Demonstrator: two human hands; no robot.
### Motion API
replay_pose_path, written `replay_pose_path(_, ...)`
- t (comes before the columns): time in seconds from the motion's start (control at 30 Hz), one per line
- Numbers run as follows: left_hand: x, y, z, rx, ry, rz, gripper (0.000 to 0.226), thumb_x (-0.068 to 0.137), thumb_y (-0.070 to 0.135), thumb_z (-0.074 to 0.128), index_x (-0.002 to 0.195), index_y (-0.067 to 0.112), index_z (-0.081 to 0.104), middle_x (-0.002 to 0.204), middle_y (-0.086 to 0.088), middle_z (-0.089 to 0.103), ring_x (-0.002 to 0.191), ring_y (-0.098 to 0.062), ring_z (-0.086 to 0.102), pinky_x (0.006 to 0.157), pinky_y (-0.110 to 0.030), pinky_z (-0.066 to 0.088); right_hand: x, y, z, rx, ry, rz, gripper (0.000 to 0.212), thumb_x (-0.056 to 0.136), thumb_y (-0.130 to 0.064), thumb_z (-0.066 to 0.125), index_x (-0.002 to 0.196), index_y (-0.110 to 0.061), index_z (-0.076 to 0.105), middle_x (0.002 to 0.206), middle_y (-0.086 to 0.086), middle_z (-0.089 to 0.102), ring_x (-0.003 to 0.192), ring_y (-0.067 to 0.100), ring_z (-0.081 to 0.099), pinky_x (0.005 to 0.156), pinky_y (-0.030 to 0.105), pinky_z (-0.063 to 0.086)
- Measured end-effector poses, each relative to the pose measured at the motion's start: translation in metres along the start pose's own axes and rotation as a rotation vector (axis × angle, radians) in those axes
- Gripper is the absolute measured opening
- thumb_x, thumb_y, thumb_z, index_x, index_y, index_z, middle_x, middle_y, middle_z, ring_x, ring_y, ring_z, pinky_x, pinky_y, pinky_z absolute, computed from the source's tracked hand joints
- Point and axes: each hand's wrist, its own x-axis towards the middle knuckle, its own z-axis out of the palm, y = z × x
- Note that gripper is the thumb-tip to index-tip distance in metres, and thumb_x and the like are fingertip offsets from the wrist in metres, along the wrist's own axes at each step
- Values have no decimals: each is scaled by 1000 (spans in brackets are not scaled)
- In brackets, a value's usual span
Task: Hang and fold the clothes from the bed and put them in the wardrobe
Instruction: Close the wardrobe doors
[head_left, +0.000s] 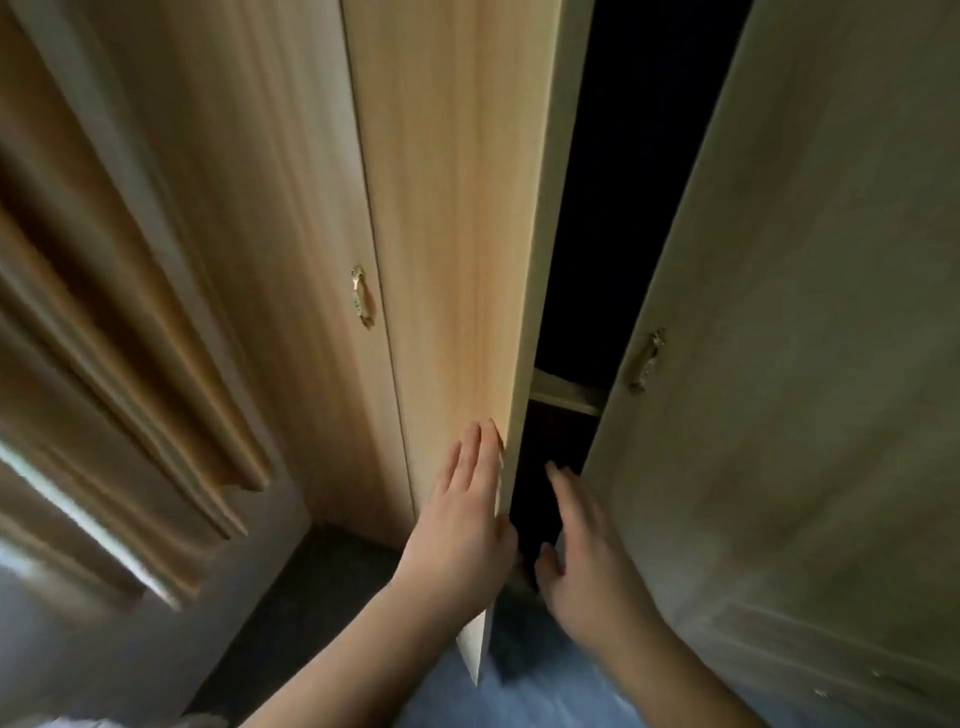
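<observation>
Head view, wardrobe (291, 218) front, light wood grain. Two middle doors stand ajar with a dark gap between them; interior mostly black, contents not discernible apart from a pale shelf edge (566, 397) crossing the gap at mid height. Left hand (467, 512): fingers straight and together, laid flat against the outer face of the left open door (457, 208), fingertips near its free edge, thumb tucked toward that edge; holds nothing. Right hand (582, 545): fingers extended and relaxed, reaching into the lower part of the gap just beside the right open door (810, 312); contact with that door cannot be confirmed; holds nothing. Brass handle (362, 296) on the closed door to the left; a second handle (647, 361) on the right open door, near its free edge. Tan curtain (104, 338) hangs in folds at far left, blurred. Dark floor strip (291, 597) at the wardrobe base; bluish blurred floor (519, 696) between the forearms. No clothes or bed appear in this view.
</observation>
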Motion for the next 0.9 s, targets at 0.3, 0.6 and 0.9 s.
replay_pose_path(0.3,91,47,66,256,-104,92,81,99,26,39,152,43,-20,160,10,-28,144,-21,-33,116,-36,-11,43,73,-65,-65,65,31,77,94,-21,52,158,-36,11,165,-4,18,151,16,18,119,40,32)
replay_pose_path(0.6,142,25,87,341,-132,200,88,95,24,43,151,44,-22,158,15,-28,148,-19,-27,124,-43,-2,109,96,-74,-104,151,126,81,95,-24,55,159,-31,7,168,-4,6,153,19,15,121,38,30)
replay_pose_path(0.9,198,32,102,307,-211,226,88,95,28,37,147,34,-34,156,12,-38,149,-23,-26,123,-47,16,156,102,-69,-169,189,249,83,94,-20,55,161,-25,4,168,0,5,154,17,10,123,37,24)
